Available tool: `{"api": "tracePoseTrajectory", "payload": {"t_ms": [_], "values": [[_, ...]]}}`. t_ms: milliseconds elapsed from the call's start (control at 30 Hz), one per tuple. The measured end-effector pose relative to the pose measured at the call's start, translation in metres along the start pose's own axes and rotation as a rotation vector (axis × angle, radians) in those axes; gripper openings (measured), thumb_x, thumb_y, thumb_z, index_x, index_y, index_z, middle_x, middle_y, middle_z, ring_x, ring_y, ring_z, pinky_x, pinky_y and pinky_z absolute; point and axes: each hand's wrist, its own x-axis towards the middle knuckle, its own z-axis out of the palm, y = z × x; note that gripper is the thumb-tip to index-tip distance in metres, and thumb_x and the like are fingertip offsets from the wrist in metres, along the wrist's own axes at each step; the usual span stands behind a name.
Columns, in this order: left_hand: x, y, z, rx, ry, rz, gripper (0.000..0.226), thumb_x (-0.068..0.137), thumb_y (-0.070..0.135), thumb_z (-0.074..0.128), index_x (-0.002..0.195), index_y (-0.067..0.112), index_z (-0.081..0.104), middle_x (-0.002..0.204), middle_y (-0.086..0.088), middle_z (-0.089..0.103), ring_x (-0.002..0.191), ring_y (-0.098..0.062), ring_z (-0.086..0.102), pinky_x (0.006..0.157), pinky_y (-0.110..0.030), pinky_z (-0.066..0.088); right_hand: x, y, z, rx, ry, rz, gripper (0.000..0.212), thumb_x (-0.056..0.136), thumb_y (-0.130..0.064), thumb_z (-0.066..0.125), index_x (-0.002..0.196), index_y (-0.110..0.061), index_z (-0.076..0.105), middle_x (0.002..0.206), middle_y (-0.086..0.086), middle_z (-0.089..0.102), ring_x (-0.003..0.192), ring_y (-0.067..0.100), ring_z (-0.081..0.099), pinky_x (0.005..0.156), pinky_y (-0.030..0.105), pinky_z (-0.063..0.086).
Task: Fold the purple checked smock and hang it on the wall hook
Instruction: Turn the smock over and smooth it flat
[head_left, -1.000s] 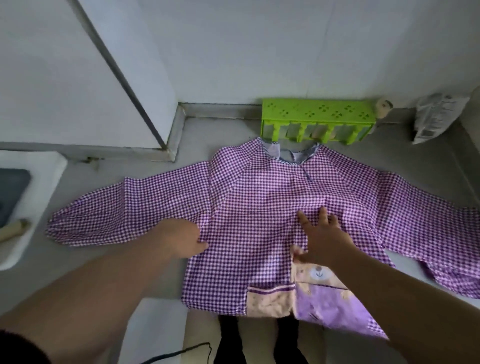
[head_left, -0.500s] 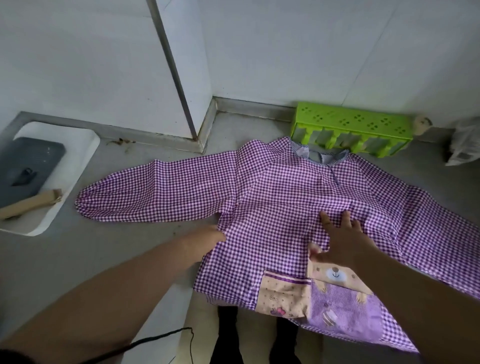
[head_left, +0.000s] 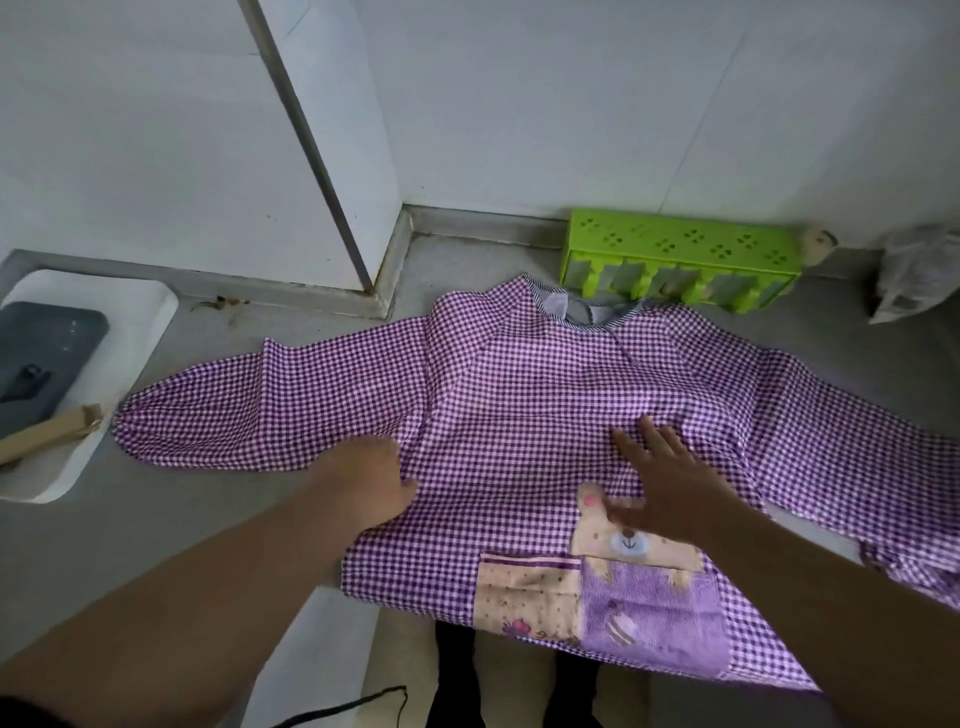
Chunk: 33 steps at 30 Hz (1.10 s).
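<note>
Right hand (head_left: 670, 488) flat on the chest of the purple checked smock (head_left: 519, 415), fingers straight and spread, thumb stretched toward the bear patch (head_left: 628, 540); same pressing pose as half a second ago, only slightly nearer the bear's head. Left hand (head_left: 371, 480) at the smock's side seam below the armpit, fingers tucked at the cloth edge; grip or mere touch impossible to tell. Moved little since before. Both forearms reaching forward from the lower corners. Smock spread front-up on the grey counter (head_left: 156, 530), sleeves out to both sides, hem hanging over the near edge. Green plastic rack (head_left: 680, 254) just behind the collar, against the wall. White tray (head_left: 140, 312) far left.
</note>
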Motion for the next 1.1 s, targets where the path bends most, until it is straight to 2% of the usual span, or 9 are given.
{"api": "tracePoseTrajectory", "payload": {"t_ms": [67,167,334,500,700,767,867,1001,1101], "values": [[-0.001,0.017,-0.010,0.134,0.215,0.251,0.052,0.094,0.058,0.061,0.132,0.024,0.054,0.135,0.001,0.053,0.121,-0.020,0.055,0.100,-0.039,0.051,0.000,0.000,0.002,0.040,-0.001,-0.043,0.110,0.078,-0.092,0.039,0.162,-0.039,-0.009,0.169,-0.007,-0.017,0.158,0.027,-0.009,0.126,0.055,0.014],[0.009,0.046,-0.010,0.144,0.125,0.500,0.083,0.091,0.061,0.067,0.159,0.029,0.030,0.171,-0.003,0.020,0.154,-0.027,0.028,0.123,-0.046,0.034,-0.003,0.004,-0.002,0.150,0.048,-0.061,0.078,0.098,-0.057,0.052,0.163,-0.041,0.011,0.172,-0.013,-0.002,0.159,0.022,0.011,0.125,0.050,0.023],[0.030,0.079,-0.005,0.166,-0.167,0.263,0.137,0.076,0.074,0.078,0.165,0.034,-0.018,0.173,-0.014,-0.025,0.162,-0.042,-0.003,0.127,-0.060,0.025,-0.017,0.028,-0.007,0.231,0.233,0.306,0.075,0.091,-0.010,0.051,0.157,-0.038,0.030,0.165,0.000,0.025,0.149,0.031,0.032,0.116,0.056,0.038],[0.040,0.087,-0.013,0.301,-0.232,0.172,0.148,0.070,0.067,0.087,0.164,0.031,-0.021,0.170,-0.021,-0.030,0.160,-0.050,-0.004,0.125,-0.060,0.030,-0.038,0.085,0.021,0.255,0.126,0.270,0.104,0.083,-0.060,0.071,0.164,-0.027,0.015,0.172,0.000,0.011,0.157,0.026,0.015,0.125,0.048,0.026],[0.043,0.111,-0.029,0.404,-0.307,0.160,0.150,0.072,0.059,0.091,0.162,0.034,-0.027,0.168,-0.025,-0.032,0.158,-0.054,-0.004,0.124,-0.060,0.033,-0.049,0.142,0.029,0.154,-0.030,0.298,0.151,0.045,-0.104,0.053,0.161,-0.037,-0.015,0.171,0.005,-0.020,0.157,0.034,-0.014,0.123,0.059,0.016],[0.045,0.119,-0.031,0.432,-0.309,0.158,0.151,0.071,0.060,0.091,0.162,0.033,-0.027,0.168,-0.027,-0.029,0.158,-0.054,0.000,0.123,-0.060,0.034,-0.048,0.158,0.026,0.127,-0.001,0.234,0.148,0.044,-0.109,0.041,0.163,-0.035,-0.007,0.171,0.012,-0.012,0.157,0.040,-0.009,0.124,0.061,0.018],[0.048,0.123,-0.032,0.444,-0.319,0.137,0.155,0.068,0.060,0.093,0.161,0.036,-0.030,0.168,-0.027,-0.028,0.158,-0.055,0.002,0.123,-0.059,0.034,-0.055,0.171,0.023,0.130,0.043,0.169,0.126,0.067,-0.088,0.059,0.165,-0.030,0.006,0.172,0.014,-0.001,0.158,0.040,0.002,0.122,0.062,0.026],[0.050,0.123,-0.030,0.414,-0.315,0.140,0.158,0.066,0.059,0.094,0.156,0.041,-0.035,0.168,-0.028,-0.030,0.158,-0.055,-0.001,0.123,-0.061,0.033,-0.067,0.170,0.023,0.062,0.039,0.177,0.149,0.041,-0.103,0.038,0.165,-0.030,0.000,0.172,0.011,-0.006,0.158,0.039,-0.003,0.121,0.064,0.023],[0.049,0.121,-0.026,0.388,-0.314,0.147,0.159,0.067,0.059,0.094,0.153,0.042,-0.039,0.165,-0.026,-0.036,0.158,-0.054,-0.006,0.124,-0.061,0.031,-0.065,0.165,0.023,0.060,0.000,0.214,0.140,0.054,-0.095,0.053,0.165,-0.031,-0.002,0.172,0.008,-0.012,0.158,0.039,-0.007,0.122,0.064,0.022]]}}
